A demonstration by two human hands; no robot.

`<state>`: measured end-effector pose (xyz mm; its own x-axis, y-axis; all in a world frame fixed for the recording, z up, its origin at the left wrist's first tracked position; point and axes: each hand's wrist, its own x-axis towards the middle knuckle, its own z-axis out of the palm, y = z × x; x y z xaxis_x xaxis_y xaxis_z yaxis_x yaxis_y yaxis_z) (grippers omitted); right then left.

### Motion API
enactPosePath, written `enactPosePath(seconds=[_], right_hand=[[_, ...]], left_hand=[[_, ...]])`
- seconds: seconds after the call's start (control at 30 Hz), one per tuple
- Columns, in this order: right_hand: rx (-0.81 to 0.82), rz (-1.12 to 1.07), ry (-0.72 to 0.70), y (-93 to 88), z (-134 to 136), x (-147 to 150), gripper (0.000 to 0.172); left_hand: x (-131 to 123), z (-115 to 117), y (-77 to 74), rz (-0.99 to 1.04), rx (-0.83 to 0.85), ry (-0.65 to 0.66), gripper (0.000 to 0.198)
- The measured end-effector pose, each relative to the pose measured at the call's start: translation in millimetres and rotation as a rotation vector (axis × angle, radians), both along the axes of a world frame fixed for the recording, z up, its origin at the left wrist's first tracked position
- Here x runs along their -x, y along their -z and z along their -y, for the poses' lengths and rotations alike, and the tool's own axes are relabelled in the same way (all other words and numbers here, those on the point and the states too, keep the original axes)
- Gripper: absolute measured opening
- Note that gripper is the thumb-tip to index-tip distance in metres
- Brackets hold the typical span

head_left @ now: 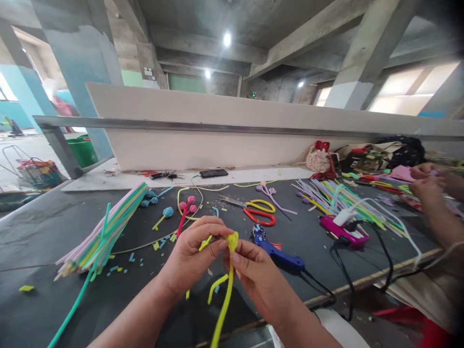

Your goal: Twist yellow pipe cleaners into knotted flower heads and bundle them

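In the head view, your left hand [192, 256] and right hand [258, 278] meet above the near edge of the dark grey cloth-covered surface [36, 232], both on one yellow fuzzy wire stem [225, 297]. Your left grip is pinched, thumb and fingertips closed on the rolled knob at the stem's top. Your right grip is clenched on the stem just under that knob, and the rest of the stem hangs down between your wrists, clear of the surface. Just beside your right hand lies a blue plastic glue gun [281, 257], its black cord running off to the right. Beyond it rest the red-and-yellow-handled scissors [260, 212]. To your left a thick bundle of pastel fuzzy stems [105, 232] lies slantwise, with a single green fuzzy stem [72, 309] trailing towards the near edge. Small pink-headed stems [186, 209] and blue-headed stems [165, 213] lie behind your left hand among cut scraps. A flat black phone [213, 172] sits on the white ledge at the back. Far right, another person's hands [429, 186] are near a spread of coloured stems [337, 195] and a pink glue gun [342, 231]
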<state>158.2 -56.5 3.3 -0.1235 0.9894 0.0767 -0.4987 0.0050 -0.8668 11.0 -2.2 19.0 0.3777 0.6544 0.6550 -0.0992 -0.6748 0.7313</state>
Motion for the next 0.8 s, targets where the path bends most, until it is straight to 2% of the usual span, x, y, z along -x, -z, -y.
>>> enactPosePath(seconds=[0.13, 0.23, 0.4, 0.53, 0.63, 0.8], right_hand=[[0.025, 0.197, 0.096, 0.5, -0.2, -5.0, 0.023], [0.015, 0.293, 0.091, 0.0, 1.2, -5.8, 0.029], [0.002, 0.312, 0.041, -4.2, 2.7, -1.5, 0.026], [-0.008, 0.417, 0.146, -8.0, 1.0, -3.7, 0.029], [-0.064, 0.555, 0.215, -8.7, 1.3, -7.2, 0.025], [-0.19, 0.813, 0.274, -8.1, 4.9, -6.8, 0.019]], left_hand=[[1.7, 0.7, -3.4, -0.03, -0.07, 0.003, 0.019], [1.4, 1.7, -5.3, -0.062, -0.108, 0.009, 0.02], [0.3, 3.4, -5.6, -0.146, -0.063, 0.059, 0.019], [3.3, 3.1, -2.8, -0.057, 0.047, 0.008, 0.019], [5.5, 3.7, -1.4, -0.003, 0.123, 0.001, 0.017], [2.3, 7.7, -5.8, -0.016, 0.137, 0.039, 0.015]])
